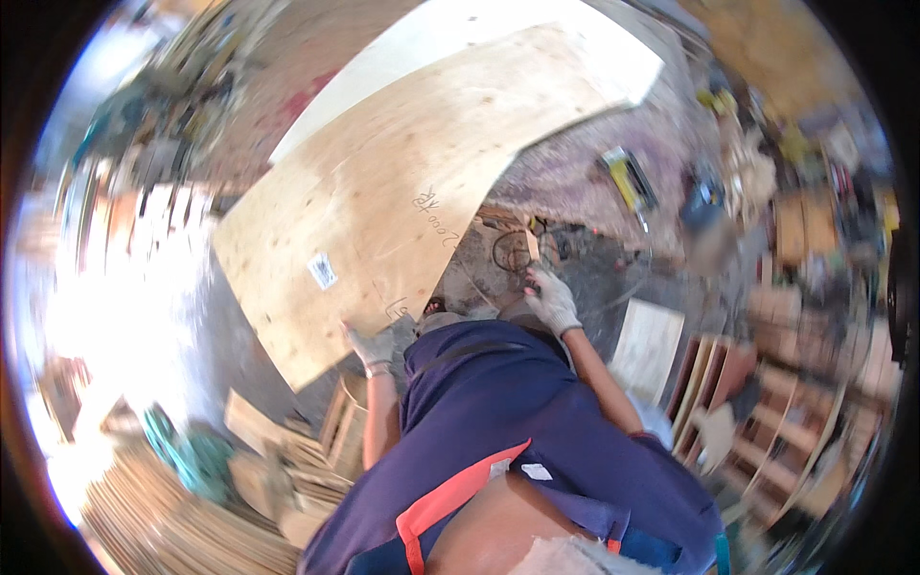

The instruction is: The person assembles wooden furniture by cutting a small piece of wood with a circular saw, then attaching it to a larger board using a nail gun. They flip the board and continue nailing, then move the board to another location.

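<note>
A large plywood sheet [383,182], with a small white label and handwritten marks, reaches from near my body to the work table [575,182]. Its far part lies over a white panel [632,62]. My left hand [372,347], in a pale glove, grips the sheet's near edge, the thumb on its upper face. To the right of the sheet, my gloved right hand [553,302] is closed around a short, slim, light wood-coloured piece [533,245] that points away from me. Whether it is a tool handle or a loose strip cannot be made out.
On the table to the right lies a yellow and black tool [628,182]. A pale board [648,347] leans beside my right arm, near stacked boards [709,383]. Wood strips [172,508] and a teal bundle [192,455] fill the lower left. Cables lie below the table.
</note>
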Tool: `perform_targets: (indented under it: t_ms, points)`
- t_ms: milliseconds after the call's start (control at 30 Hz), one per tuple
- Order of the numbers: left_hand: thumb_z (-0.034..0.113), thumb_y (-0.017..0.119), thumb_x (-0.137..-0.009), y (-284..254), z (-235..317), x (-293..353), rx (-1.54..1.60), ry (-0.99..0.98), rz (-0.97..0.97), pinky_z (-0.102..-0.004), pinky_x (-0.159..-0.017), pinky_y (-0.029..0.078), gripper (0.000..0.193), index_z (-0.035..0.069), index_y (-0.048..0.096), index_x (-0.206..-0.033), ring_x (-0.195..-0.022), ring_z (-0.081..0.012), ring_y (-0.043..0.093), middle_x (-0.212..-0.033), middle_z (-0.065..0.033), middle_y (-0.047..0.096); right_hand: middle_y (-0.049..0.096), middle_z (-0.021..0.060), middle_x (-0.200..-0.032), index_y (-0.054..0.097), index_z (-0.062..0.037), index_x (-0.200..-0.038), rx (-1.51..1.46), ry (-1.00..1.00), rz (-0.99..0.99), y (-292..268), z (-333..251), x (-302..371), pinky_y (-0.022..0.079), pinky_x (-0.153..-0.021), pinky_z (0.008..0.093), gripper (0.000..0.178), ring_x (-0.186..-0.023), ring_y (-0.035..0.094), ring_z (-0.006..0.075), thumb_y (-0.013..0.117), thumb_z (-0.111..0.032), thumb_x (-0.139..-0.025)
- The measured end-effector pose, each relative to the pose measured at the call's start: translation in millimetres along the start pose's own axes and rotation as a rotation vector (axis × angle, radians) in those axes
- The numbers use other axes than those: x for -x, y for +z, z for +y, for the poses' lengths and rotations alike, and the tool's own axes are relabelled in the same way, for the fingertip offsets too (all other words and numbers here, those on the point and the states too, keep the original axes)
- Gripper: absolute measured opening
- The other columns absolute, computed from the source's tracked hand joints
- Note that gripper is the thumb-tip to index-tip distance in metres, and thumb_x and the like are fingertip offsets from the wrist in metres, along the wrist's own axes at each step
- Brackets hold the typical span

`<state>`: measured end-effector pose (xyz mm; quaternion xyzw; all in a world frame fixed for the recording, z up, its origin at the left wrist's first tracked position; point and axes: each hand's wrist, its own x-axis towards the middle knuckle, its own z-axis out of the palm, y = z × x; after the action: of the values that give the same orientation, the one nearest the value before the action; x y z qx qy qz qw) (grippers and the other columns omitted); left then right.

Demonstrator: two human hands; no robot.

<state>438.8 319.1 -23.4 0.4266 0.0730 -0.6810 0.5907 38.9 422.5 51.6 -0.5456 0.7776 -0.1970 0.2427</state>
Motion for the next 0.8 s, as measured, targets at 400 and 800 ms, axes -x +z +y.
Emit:
perform_targets:
  t_ms: [400, 800]
  points:
    - [0.059, 0.059, -0.096, 54, 121, 16, -0.148, -0.059, 0.011, -0.0502, -0.118, 0.037, 0.073, 0.008, 0.050, -0.147, -0.138, -0.0320, 0.050, -0.152, -0.0117, 0.053, 0.070, 0.0227, -0.108, 0.064, -0.0050, -0.128, -0.253, -0.156, 0.040, 12, -163, -13, 0.054, -0.083, 0.0474, 0.051, -0.097, 0.070, 0.0392, 0.060, -0.046, -0.099]
    - [0.044, 0.060, -0.093, 20, 229, 83, -0.519, 0.288, 0.047, -0.0514, -0.113, 0.041, 0.072, -0.005, 0.048, -0.145, -0.131, -0.0371, 0.054, -0.144, -0.0210, 0.056, 0.070, 0.0088, -0.107, 0.061, -0.0086, -0.122, -1.929, 0.448, -0.148, 77, -232, -67, 0.058, -0.071, 0.0385, 0.054, -0.091, 0.069, 0.0205, 0.068, -0.055, -0.096]
